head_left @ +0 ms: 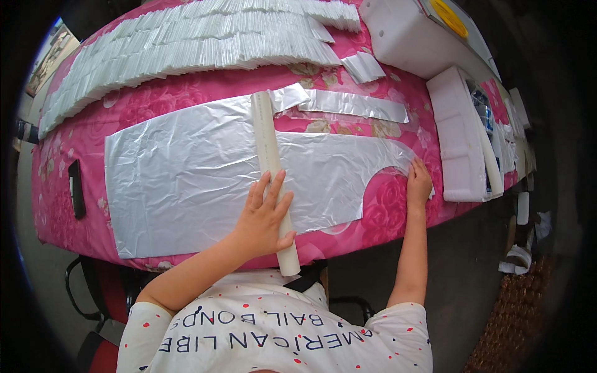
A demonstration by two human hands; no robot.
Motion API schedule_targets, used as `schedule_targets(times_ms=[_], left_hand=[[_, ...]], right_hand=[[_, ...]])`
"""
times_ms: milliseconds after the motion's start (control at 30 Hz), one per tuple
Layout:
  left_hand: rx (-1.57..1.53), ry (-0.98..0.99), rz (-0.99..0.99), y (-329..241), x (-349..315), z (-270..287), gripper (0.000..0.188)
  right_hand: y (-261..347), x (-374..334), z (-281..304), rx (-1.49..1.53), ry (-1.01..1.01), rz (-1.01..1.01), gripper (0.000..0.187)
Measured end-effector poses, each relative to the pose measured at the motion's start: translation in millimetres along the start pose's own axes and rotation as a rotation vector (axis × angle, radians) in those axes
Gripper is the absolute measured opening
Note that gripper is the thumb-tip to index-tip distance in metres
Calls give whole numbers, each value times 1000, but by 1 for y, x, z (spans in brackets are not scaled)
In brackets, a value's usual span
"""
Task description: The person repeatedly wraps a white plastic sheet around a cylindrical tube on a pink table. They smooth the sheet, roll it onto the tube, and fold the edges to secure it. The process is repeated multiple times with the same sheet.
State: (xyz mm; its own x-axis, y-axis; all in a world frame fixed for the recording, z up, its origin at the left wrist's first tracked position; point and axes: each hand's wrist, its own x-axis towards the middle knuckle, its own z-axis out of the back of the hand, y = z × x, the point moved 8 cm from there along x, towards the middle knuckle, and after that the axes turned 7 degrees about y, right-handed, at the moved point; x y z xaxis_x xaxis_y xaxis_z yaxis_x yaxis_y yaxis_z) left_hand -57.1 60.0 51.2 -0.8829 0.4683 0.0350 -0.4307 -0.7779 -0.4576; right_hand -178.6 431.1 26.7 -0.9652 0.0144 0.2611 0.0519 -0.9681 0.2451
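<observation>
A thin silvery plastic sheet (186,180), shaped like an apron, lies spread over the table, with a curved cut-out at its right end. Across its middle, running from far to near, lies a long off-white tube (264,140); its near end sticks out past the table edge. My left hand (262,214) rests on this tube, fingers spread. At the sheet's right end, my right hand (419,183) has bent fingers closed on the margin beside the cut-out. A narrow silvery strip (354,105) extends right from near the tube's far end.
Rows of folded white plastic packs (186,50) cover the far side of the pink floral tablecloth (165,96). One loose pack (362,67) lies apart. White foam boxes (457,140) stand at right. A black phone-like object (76,189) lies at left.
</observation>
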Motion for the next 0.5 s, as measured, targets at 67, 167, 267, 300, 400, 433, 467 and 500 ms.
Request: schedule_targets(times_ms=[67,167,267,300,400,433,467,500], left_hand=[[-3,0,-3,0,1,1,64],[-17,3,-13,0,2,0,63],[-10,-9,-13,2,2,-3,61],[-6,-14,-14,2,2,-3,61],[-1,-25,-29,0,3,-3,62],[-5,-26,-39,-2,4,-3,62],[-5,-25,-43,-2,4,-3,62],[-9,-21,-46,-3,3,-4,62]], right_hand=[[12,-2,9,-19,-49,-7,22],[55,-7,33,-101,-148,94,14],[117,-12,55,-112,-213,280,10],[122,-10,52,-109,-143,183,10],[110,-4,39,-163,-37,-17,10],[89,-1,32,-198,-19,-54,13],[66,3,24,-227,2,-89,16],[49,7,22,-255,24,-119,19]])
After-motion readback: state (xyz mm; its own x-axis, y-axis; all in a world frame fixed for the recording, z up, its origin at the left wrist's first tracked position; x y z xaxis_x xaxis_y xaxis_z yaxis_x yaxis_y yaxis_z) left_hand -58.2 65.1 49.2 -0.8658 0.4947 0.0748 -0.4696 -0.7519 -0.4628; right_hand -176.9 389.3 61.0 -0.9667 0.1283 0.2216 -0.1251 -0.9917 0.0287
